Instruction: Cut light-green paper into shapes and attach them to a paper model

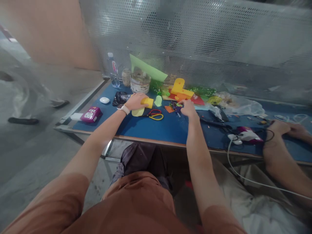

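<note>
My left hand (135, 100) rests on the blue table (170, 128) with its fingers closed round a yellow foam piece (147, 102); a pale yellow cutout (137, 112) lies just under it. My right hand (187, 107) reaches to a small cluster of coloured foam scraps (175, 107), its fingers pinched together on something too small to make out. Red-and-yellow scissors (155, 114) lie between my two hands.
Behind the scissors lie a yellow foam shape (179, 89), a light green sheet (146, 69), a white bowl (139, 84) and a water bottle (113, 70). A purple box (91, 114) sits at the left. Another person's hands (287, 127) work at the right near a purple glue gun (247, 135).
</note>
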A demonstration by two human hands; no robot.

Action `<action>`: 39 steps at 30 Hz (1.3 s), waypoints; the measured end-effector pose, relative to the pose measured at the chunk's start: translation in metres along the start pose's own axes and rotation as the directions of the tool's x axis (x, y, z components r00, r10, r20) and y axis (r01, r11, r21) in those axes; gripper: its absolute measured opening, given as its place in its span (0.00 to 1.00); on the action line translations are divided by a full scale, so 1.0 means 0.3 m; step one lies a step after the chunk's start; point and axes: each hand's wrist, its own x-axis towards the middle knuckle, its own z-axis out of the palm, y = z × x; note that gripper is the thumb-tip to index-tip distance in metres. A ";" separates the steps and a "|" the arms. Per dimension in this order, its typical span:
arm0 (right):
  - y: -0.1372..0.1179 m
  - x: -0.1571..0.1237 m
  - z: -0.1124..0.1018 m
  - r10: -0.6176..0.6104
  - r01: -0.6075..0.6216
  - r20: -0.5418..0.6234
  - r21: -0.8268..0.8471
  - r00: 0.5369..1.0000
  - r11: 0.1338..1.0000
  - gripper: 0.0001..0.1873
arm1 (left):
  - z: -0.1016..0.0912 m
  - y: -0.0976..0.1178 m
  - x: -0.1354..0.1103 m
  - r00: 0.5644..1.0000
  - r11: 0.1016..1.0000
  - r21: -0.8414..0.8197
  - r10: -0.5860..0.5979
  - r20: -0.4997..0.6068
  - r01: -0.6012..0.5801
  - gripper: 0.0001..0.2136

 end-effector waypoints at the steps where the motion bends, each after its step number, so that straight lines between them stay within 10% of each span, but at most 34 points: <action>1: -0.027 0.003 0.005 0.056 -0.055 -0.009 0.037 0.998 0.998 0.11 | 0.000 0.002 0.000 1.000 1.000 0.000 -0.002 -0.002 0.002 0.30; 11: -0.336 -0.005 0.193 -0.059 0.053 0.014 0.287 0.998 0.957 0.15 | 0.004 -0.002 0.003 1.000 1.000 0.016 0.001 -0.011 -0.001 0.31; 21: -0.369 0.069 0.207 -0.054 0.041 0.093 0.130 0.994 0.991 0.17 | -0.004 0.006 0.001 0.999 0.999 -0.015 -0.041 0.005 0.041 0.37; 29: -0.405 0.161 0.187 0.121 -0.003 -0.156 0.602 0.980 0.799 0.24 | -0.017 0.007 0.006 0.997 0.997 -0.025 -0.076 0.003 0.076 0.38; 39: -0.452 0.067 0.185 -0.017 0.054 -0.074 0.538 0.997 0.841 0.30 | -0.001 -0.010 0.014 0.998 0.998 0.013 -0.054 -0.017 0.054 0.36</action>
